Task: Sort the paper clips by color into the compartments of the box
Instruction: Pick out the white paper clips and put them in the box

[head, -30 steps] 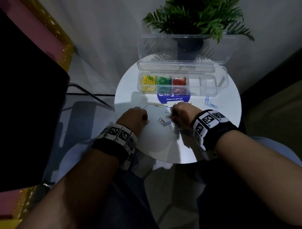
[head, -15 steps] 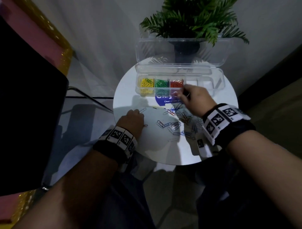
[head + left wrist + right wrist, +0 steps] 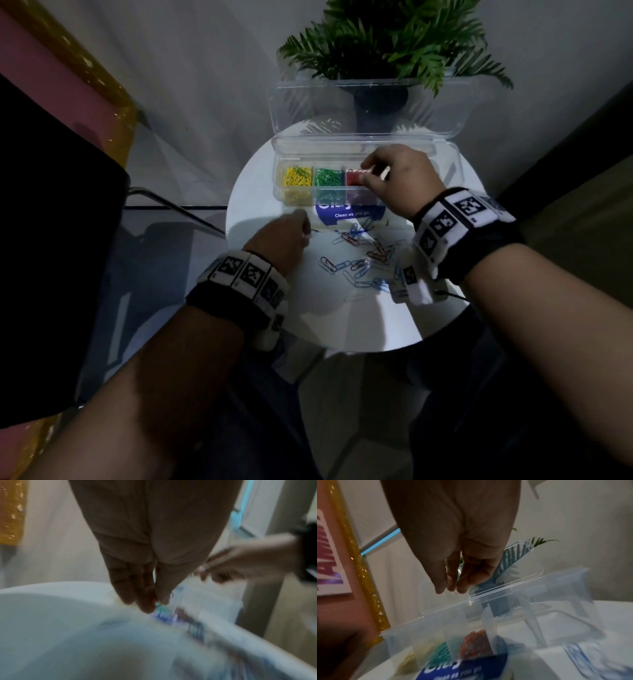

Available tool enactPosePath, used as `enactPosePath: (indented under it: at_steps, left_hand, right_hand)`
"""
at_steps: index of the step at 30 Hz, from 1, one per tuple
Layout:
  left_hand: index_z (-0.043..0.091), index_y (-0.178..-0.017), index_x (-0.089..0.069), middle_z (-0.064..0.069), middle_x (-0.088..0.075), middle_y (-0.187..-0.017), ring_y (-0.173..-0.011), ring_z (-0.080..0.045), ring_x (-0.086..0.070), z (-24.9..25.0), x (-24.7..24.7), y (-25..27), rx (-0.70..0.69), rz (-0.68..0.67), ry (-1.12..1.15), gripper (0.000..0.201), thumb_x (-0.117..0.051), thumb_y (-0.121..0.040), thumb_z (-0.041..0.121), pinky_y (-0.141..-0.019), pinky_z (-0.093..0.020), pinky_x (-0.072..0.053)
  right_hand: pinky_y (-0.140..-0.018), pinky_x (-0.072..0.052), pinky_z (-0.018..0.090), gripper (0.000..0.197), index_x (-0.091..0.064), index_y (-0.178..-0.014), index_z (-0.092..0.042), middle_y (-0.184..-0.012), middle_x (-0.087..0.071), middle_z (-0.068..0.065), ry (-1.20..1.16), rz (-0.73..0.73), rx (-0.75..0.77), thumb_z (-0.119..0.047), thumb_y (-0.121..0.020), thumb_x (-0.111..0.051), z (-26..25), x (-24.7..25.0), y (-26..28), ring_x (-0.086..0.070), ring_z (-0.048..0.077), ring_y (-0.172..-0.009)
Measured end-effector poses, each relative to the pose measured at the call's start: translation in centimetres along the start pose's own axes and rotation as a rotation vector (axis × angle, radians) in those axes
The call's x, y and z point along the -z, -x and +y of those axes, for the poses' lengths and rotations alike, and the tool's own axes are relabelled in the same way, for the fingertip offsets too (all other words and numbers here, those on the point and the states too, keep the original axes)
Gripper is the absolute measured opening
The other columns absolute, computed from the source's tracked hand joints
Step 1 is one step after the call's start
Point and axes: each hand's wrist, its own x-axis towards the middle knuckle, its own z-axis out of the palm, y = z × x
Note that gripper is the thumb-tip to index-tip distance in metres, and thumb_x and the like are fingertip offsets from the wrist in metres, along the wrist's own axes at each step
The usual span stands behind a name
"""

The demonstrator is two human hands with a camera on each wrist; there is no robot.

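A clear compartment box (image 3: 445, 192) stands open at the back of the round white table (image 3: 342, 325). From the left its compartments hold yellow clips (image 3: 296, 176), green clips (image 3: 329, 176) and red clips (image 3: 352, 178). My right hand (image 3: 364, 173) hovers over the red compartment with its fingertips (image 3: 440, 588) drawn together on what looks like a red clip. My left hand (image 3: 305, 228) sits low at the box's front and pinches a small clip (image 3: 158, 604) of unclear colour. Loose blue, white and red clips (image 3: 363, 260) lie scattered between my wrists.
The box's lid (image 3: 342, 109) stands upright behind it, against a potted fern (image 3: 387, 51). A blue label (image 3: 337, 212) lies under the box's front edge. A black chair back (image 3: 51, 240) fills the left side. The compartments on the box's right look empty.
My right hand has left the loose pile and moved up and forward to the red compartment. My left hand slid forward toward the box's front, still pinching its clip.
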Motion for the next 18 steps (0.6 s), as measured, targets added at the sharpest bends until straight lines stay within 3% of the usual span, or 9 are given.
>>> enactPosePath:
  at_steps: [3, 6, 11, 15, 18]
  left_hand:
    - [0.016, -0.098, -0.046, -0.008, -0.064, -0.093, -0.081, -0.025, -0.059, 2.4, 2.4, -1.7, -0.092, 0.195, 0.153, 0.009, -0.053, -0.091, 0.015, -0.071, -0.028, -0.041]
    - [0.02, -0.091, -0.048, -0.002, -0.064, -0.092, -0.078, -0.022, -0.057, 5.0, 4.0, -3.8, -0.157, 0.302, 0.194, 0.006, -0.05, -0.089, 0.014, -0.073, -0.028, -0.041]
    - [0.019, -0.084, -0.05, -0.006, -0.062, -0.095, -0.076, -0.019, -0.056, 6.4, 3.5, -6.6, -0.2, 0.316, 0.215, 0.012, -0.054, -0.087, 0.007, -0.079, -0.037, -0.05]
    - [0.016, -0.093, -0.059, -0.002, -0.057, -0.109, -0.08, -0.017, -0.053, 6.1, 2.8, -7.0, -0.193, 0.32, 0.103, 0.006, -0.06, -0.088, 0.019, -0.08, -0.028, -0.043]
    - [0.017, -0.093, -0.06, -0.001, -0.054, -0.108, -0.082, -0.017, -0.055, 5.8, 2.1, -5.6, -0.237, 0.365, 0.049, 0.007, -0.058, -0.088, 0.021, -0.078, -0.029, -0.044]
  right_hand:
    - [-0.073, -0.039, 0.025, 0.015, -0.067, -0.089, -0.007, -0.087, -0.062, 0.009, 0.018, -0.074, 0.001, -0.019, -0.087, -0.058, 0.9, 0.0, 2.5, -0.053, 0.02, -0.077]
    - [-0.075, -0.044, 0.029, 0.012, -0.071, -0.084, -0.004, -0.085, -0.067, 0.017, 0.049, -0.204, 0.055, -0.01, -0.082, -0.061, 2.3, -0.9, 4.8, -0.062, 0.031, -0.081]
    - [-0.082, -0.043, 0.031, 0.019, -0.071, -0.098, -0.009, -0.101, -0.062, 0.017, 0.134, -0.391, 0.004, -0.015, -0.081, -0.064, 3.5, -2.1, 5.6, -0.058, 0.031, -0.097]
    - [-0.082, -0.049, 0.034, 0.02, -0.07, -0.096, -0.01, -0.103, -0.059, 0.015, 0.193, -0.397, -0.002, -0.016, -0.083, -0.057, 3.8, -3.0, 6.2, -0.058, 0.033, -0.097]
    - [-0.08, -0.045, 0.032, 0.021, -0.069, -0.1, -0.009, -0.106, -0.058, 0.015, 0.201, -0.372, -0.004, -0.016, -0.086, -0.055, 3.8, -3.2, 6.4, -0.057, 0.033, -0.098]
